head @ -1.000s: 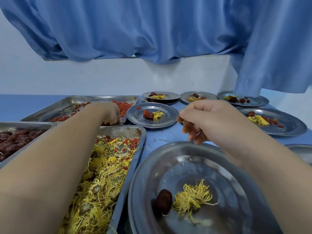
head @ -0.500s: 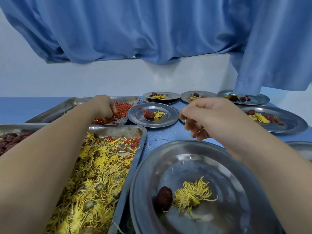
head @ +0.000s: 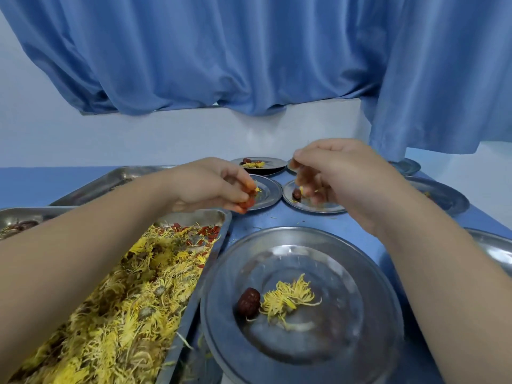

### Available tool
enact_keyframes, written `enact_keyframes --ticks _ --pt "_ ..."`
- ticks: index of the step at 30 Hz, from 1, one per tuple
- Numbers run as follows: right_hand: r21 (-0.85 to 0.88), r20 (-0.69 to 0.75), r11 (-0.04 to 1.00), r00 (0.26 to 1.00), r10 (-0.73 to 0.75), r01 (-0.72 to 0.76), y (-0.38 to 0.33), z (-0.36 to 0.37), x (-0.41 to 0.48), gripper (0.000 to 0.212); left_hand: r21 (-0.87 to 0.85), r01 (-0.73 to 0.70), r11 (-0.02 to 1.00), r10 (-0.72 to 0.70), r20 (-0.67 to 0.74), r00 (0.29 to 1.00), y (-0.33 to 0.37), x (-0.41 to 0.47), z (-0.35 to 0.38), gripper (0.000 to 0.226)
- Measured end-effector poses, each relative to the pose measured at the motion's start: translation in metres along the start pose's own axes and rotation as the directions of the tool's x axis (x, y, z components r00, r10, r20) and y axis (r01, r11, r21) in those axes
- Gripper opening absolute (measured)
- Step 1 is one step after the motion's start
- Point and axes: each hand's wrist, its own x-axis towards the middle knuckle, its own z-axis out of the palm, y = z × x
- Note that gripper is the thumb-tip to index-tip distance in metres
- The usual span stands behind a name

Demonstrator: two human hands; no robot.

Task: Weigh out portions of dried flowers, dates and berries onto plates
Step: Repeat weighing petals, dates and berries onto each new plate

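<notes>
Right hand [head: 342, 176] before plate [head: 318, 208]; berries [head: 247, 203], perhaps.

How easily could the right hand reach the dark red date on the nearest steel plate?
Probably yes: the dark red date lies uncovered, nothing above it; the right hand hovers just beyond.
</notes>
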Motion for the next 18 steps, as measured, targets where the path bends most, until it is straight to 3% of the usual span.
enact_keyframes --ticks 4,9,13,18 --pt "-0.001 0.021 0.999 0.999 -0.039 0.039 -0.008 -0.003 -0.004 0.019 0.192 -0.041 0.981 0.018 0.121 0.992 0.008 -0.019 0.045 0.021" --pt "-0.066 0.091 0.994 0.992 -0.086 0.092 -0.016 -0.009 -0.009 0.019 0.555 -0.103 0.826 0.051 0.107 0.993 0.017 -0.038 0.080 0.032" --pt "-0.255 0.215 0.957 0.973 -0.087 0.142 -0.022 -0.021 -0.016 0.020 0.570 -0.061 0.819 0.055 0.027 0.998 0.019 -0.046 0.095 0.031" --pt "-0.504 0.355 0.855 0.931 0.080 0.119 -0.031 -0.039 -0.028 0.020 0.581 -0.085 0.810 0.155 -0.072 0.985 0.020 -0.055 0.097 0.024"
